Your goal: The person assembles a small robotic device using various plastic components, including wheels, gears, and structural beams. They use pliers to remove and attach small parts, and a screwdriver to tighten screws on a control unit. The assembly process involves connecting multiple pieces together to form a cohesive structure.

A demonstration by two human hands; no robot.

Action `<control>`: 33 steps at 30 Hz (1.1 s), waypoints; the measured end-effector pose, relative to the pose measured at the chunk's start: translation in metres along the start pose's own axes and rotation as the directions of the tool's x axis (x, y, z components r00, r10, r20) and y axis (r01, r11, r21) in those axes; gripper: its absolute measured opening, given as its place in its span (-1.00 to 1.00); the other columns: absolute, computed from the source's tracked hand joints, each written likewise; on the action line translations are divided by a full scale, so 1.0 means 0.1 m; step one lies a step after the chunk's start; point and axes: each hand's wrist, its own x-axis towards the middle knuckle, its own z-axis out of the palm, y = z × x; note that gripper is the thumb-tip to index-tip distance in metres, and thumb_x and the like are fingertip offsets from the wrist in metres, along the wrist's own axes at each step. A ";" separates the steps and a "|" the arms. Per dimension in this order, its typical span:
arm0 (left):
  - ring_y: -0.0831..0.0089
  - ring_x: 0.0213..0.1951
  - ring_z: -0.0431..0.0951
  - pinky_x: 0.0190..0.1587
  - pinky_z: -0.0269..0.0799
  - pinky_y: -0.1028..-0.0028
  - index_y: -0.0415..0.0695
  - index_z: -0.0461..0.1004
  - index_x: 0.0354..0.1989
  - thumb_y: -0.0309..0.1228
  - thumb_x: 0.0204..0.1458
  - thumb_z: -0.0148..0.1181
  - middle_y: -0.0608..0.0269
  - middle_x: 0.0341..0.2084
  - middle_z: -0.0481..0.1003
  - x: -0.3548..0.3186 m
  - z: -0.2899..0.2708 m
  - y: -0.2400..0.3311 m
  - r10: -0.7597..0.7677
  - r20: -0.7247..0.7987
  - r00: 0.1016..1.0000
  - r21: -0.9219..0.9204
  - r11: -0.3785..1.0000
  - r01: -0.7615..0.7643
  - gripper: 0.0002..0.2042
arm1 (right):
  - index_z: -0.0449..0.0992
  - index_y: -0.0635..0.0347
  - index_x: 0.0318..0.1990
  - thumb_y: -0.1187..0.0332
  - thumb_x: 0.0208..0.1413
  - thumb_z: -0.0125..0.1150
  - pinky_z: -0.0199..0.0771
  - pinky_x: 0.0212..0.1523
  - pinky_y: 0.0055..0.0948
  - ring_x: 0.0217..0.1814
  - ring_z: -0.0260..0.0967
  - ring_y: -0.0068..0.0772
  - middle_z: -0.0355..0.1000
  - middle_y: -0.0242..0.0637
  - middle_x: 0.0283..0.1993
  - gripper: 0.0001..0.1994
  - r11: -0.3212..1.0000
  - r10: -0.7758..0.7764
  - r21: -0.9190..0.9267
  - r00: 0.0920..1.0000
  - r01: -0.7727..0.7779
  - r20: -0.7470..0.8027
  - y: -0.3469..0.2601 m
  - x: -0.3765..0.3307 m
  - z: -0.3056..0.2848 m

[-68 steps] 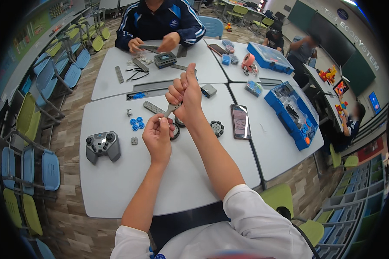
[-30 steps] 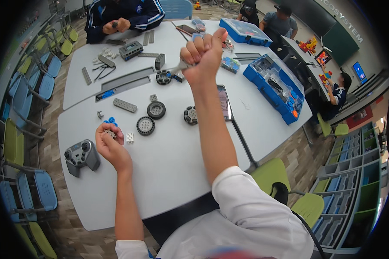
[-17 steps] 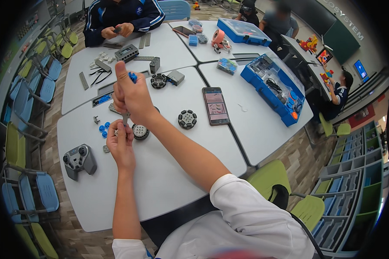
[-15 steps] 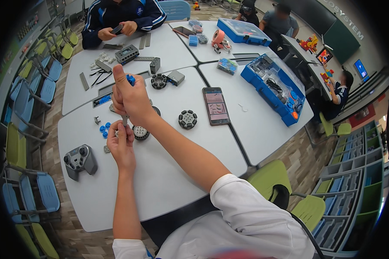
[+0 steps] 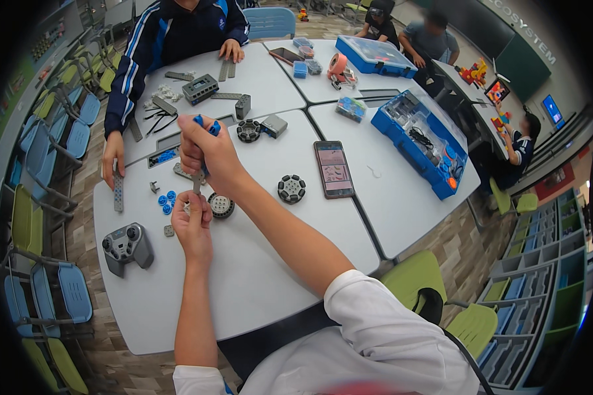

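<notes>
My right hand point(image 5: 212, 153) is closed in a fist around a blue plastic piece point(image 5: 214, 128), whose ends poke out above the fingers. Just below it, my left hand point(image 5: 194, 224) pinches a narrow grey bar point(image 5: 197, 181) that runs up to the right fist. The fingers hide how bar and blue piece meet. Close by lie a grey-black wheel point(image 5: 221, 205), several small blue round parts point(image 5: 167, 203) and a small grey bracket point(image 5: 154, 187). A co-worker's hand point(image 5: 114, 158) at the left table edge touches a grey perforated strip point(image 5: 118, 192).
A grey game controller point(image 5: 128, 247) lies at the left front. Another wheel point(image 5: 291, 189) and a phone point(image 5: 334, 169) are right of my arm. Further off stand an open blue case point(image 5: 418, 141), a closed blue case point(image 5: 375, 56) and a grey brick-shaped module point(image 5: 199, 89).
My right thumb, raised before, is now bent down, and more of the blue piece shows. The co-worker no longer holds the dark box; one hand has reached to the strip at the left edge.
</notes>
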 end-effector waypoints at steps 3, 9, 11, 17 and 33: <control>0.62 -0.41 0.27 -0.35 0.22 0.62 -0.15 0.40 -0.09 -0.25 0.45 0.15 0.36 -0.35 0.37 0.00 -0.01 0.01 0.020 0.009 1.000 -0.069 0.997 -0.020 -0.79 | 0.39 0.10 -0.34 0.19 0.36 0.31 0.30 -0.45 -0.51 -0.48 0.28 -0.62 0.30 -0.47 -0.47 -0.71 0.992 -0.018 -0.118 0.989 0.036 0.146 -0.10 0.00 0.00; 0.63 -0.41 0.28 -0.36 0.20 0.62 -0.12 0.42 -0.11 -0.21 0.49 0.08 0.38 -0.37 0.36 0.04 -0.07 0.08 0.060 -0.010 0.998 -0.154 0.986 -0.061 -0.77 | 0.58 0.25 -0.15 0.39 0.18 0.38 0.50 -0.27 -0.35 -0.37 0.48 -0.34 0.53 -0.28 -0.35 -0.83 0.492 0.069 -0.823 0.930 0.282 0.360 -0.37 -0.10 0.04; 0.65 -0.41 0.28 -0.36 0.19 0.62 -0.12 0.43 -0.13 -0.21 0.49 0.08 0.41 -0.38 0.36 0.04 -0.07 0.10 0.034 -0.024 0.999 -0.172 0.984 -0.037 -0.77 | 0.62 0.26 -0.15 0.43 0.12 0.40 0.52 -0.25 -0.29 -0.35 0.51 -0.24 0.57 -0.19 -0.35 -0.82 0.262 0.273 -0.934 0.909 0.244 0.314 -0.40 -0.13 0.04; 0.68 -0.42 0.27 -0.37 0.18 0.63 -0.10 0.45 -0.16 -0.19 0.49 0.08 0.46 -0.39 0.36 0.03 -0.02 0.13 -0.001 -0.067 0.998 -0.170 0.985 -0.010 -0.76 | 0.66 0.27 -0.18 0.44 0.04 0.46 0.58 -0.22 -0.20 -0.26 0.60 -0.05 0.64 -0.08 -0.30 -0.80 0.197 0.301 -0.939 0.894 0.283 0.333 -0.25 -0.10 -0.02; 0.68 -0.42 0.28 -0.36 0.19 0.64 -0.10 0.50 -0.11 -0.21 0.46 0.14 0.47 -0.42 0.37 0.03 -0.03 0.14 -0.033 -0.052 0.998 -0.212 0.977 0.021 -0.78 | 0.63 0.30 -0.18 0.44 0.07 0.45 0.60 -0.16 -0.19 -0.21 0.62 -0.05 0.67 -0.08 -0.23 -0.80 0.170 0.336 -0.950 0.891 0.261 0.305 -0.22 -0.09 -0.08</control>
